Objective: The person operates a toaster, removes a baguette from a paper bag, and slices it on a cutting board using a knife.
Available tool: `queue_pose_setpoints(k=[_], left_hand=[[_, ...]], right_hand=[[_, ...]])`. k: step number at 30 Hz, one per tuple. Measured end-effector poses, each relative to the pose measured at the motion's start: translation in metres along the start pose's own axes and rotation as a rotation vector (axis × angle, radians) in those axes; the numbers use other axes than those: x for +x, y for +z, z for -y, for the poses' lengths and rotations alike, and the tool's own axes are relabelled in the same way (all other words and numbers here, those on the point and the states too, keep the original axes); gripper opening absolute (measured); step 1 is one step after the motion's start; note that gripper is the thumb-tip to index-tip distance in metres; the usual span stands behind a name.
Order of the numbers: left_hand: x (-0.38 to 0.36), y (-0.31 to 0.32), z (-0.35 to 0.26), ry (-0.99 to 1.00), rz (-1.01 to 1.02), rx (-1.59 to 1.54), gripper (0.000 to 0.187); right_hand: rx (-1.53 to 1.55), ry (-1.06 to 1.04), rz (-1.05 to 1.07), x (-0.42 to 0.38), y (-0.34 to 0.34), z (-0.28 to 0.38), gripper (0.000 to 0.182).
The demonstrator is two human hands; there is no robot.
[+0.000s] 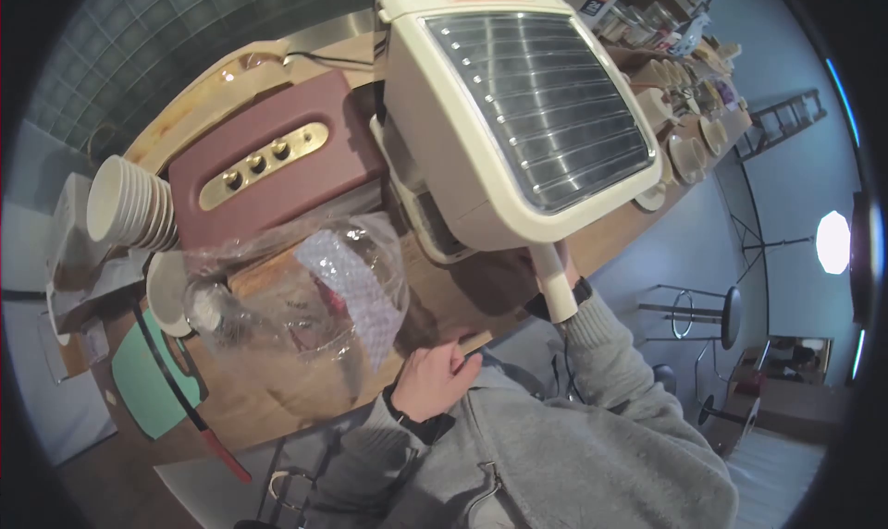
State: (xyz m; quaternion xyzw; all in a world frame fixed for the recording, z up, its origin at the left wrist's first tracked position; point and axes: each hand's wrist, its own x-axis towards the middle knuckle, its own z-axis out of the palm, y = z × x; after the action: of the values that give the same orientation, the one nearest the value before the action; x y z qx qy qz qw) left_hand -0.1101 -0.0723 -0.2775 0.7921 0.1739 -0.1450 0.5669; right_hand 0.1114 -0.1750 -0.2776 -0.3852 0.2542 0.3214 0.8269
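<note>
A cream espresso machine [472, 178] with a ribbed metal top [546, 104] stands in front of me. Its cream handle [555, 293] juts out toward my body. My right hand [561, 259] is under the front of the machine, just behind this handle. Most of its fingers are hidden there. At the table's near edge is my left hand [433, 382], its fingers curled in. A short light wooden strip [476, 342] shows by its fingertips; whether the hand holds it I cannot tell. Just beyond lies a clear plastic bag [375, 252] with a bubble-wrapped piece [347, 284] inside.
Left of the machine stands a maroon box with brass knobs [277, 164]. Stacked white cups [129, 205] and a green board [153, 381] are farther left, with a red-handled tool [190, 409] across it. Several cups [684, 154] line the right side. Stools [731, 316] stand beyond.
</note>
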Motion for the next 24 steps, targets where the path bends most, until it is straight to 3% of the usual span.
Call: queue_pose_setpoints(k=[2, 3, 6, 8, 9, 12, 13, 15, 18, 19, 24], left_hand=[[0.002, -0.004, -0.002, 0.018, 0.016, 0.000, 0.038], [0.002, -0.004, -0.002, 0.022, 0.021, 0.003, 0.036], [0.005, -0.001, 0.001, 0.092, -0.018, -0.064, 0.032], [0.007, 0.003, 0.006, 0.089, -0.040, -0.107, 0.030], [0.006, 0.001, 0.011, 0.075, -0.064, -0.103, 0.032], [0.002, -0.007, 0.021, 0.106, -0.068, -0.072, 0.043], [-0.003, -0.012, 0.020, 0.117, -0.092, -0.058, 0.027], [-0.004, -0.016, 0.019, 0.178, -0.104, -0.046, 0.026], [-0.009, -0.021, 0.023, 0.120, -0.100, -0.017, 0.039], [-0.010, -0.021, 0.020, 0.096, -0.120, -0.035, 0.032], [-0.011, -0.028, 0.027, 0.067, -0.186, -0.120, 0.039]], right_hand=[[-0.413, -0.336, 0.410, 0.034, -0.048, 0.008, 0.036], [-0.517, -0.421, 0.508, 0.034, -0.061, 0.014, 0.043], [-1.100, -0.501, 0.407, -0.006, -0.057, 0.034, 0.072], [-1.305, -0.546, 0.168, -0.012, -0.060, 0.046, 0.047], [-1.339, -0.550, 0.131, -0.013, -0.058, 0.047, 0.045], [-1.104, -0.904, 0.205, -0.024, -0.041, 0.053, 0.050], [-1.091, -1.019, 0.248, -0.026, -0.032, 0.054, 0.061], [-1.083, -1.233, 0.278, -0.034, -0.016, 0.064, 0.079], [-1.004, -1.312, 0.430, -0.045, 0.009, 0.071, 0.081], [-1.019, -1.335, 0.442, -0.047, 0.009, 0.075, 0.082], [-1.071, -1.464, 0.541, -0.048, 0.011, 0.085, 0.086]])
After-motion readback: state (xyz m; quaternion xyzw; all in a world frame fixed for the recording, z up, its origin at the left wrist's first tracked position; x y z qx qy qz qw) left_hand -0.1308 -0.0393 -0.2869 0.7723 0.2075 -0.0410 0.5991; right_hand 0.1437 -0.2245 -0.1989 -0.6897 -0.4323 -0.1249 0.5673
